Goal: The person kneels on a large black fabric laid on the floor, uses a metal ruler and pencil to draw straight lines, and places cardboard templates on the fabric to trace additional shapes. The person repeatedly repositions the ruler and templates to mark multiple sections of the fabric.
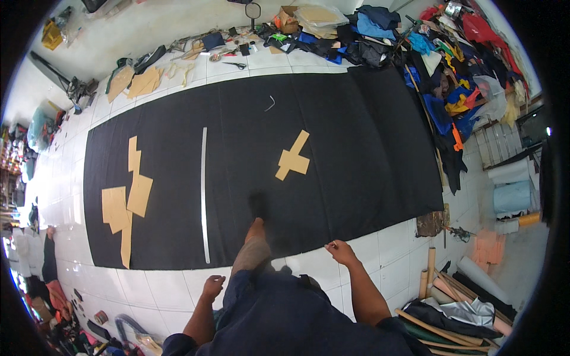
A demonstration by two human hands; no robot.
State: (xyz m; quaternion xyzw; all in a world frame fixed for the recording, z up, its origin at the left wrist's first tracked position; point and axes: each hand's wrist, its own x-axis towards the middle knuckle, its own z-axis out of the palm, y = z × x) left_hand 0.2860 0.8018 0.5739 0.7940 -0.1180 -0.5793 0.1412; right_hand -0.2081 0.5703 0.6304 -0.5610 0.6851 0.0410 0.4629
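Note:
A large black cloth (332,136) lies spread flat on the white tiled floor. My right hand (340,251) pinches its near edge between finger and thumb. My left hand (212,288) hangs loosely curled above the tiles, holding nothing. One of my legs steps forward, its dark-socked foot (257,204) on the cloth. On the cloth lie a long metal ruler (204,190), a cross-shaped brown paper pattern (293,156) and several brown pattern pieces (126,199) at the left.
Heaps of coloured fabric (457,77) line the far and right sides. Scissors (236,64), cardboard pieces (142,82) and small tools lie beyond the cloth. Cardboard tubes and rolls (451,285) lie at the lower right. Bags and clutter (53,296) sit at the left.

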